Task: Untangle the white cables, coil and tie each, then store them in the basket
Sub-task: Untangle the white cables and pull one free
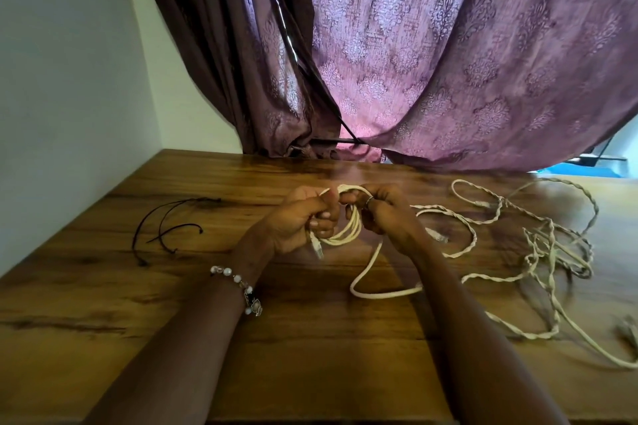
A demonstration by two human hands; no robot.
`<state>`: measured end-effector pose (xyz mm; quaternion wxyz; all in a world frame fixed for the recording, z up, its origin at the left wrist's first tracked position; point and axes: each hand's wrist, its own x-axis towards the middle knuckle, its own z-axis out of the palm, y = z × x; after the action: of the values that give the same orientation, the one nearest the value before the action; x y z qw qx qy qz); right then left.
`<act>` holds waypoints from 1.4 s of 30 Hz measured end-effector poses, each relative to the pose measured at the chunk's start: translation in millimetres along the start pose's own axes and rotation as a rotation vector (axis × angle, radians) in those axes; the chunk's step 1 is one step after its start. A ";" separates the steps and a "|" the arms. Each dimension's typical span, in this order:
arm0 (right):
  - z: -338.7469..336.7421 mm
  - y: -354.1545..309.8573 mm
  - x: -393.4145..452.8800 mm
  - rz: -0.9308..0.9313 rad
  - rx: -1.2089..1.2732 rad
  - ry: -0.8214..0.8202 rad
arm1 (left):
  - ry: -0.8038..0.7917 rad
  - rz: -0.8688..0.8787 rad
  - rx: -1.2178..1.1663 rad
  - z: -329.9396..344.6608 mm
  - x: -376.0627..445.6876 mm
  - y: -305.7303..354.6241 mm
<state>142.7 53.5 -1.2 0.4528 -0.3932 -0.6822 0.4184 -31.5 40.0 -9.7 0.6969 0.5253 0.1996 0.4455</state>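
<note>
A small coil of white cable (348, 228) hangs between both hands above the middle of the wooden table (172, 304). My left hand (300, 221) grips the coil's left side, and a plug end sticks out below its fingers. My right hand (383, 214) grips the coil's right side near the top. A loose length of the same cable (366, 286) loops down onto the table under my right wrist. A tangle of twisted white cables (538, 245) lies spread over the right part of the table. No basket is in view.
Several thin black ties (165, 228) lie on the table to the left of my hands. Purple patterned curtains (448, 62) hang behind the table's far edge. A white wall bounds the left side.
</note>
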 end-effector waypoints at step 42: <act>26.4 -35.0 -20.1 -0.092 -0.583 -0.709 | 0.519 0.495 -0.517 -53.1 -7.0 46.1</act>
<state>117.8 17.5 19.1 0.0799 -0.3063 -0.9008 0.2971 -93.8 66.0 11.3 0.6047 0.2362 0.1181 0.7514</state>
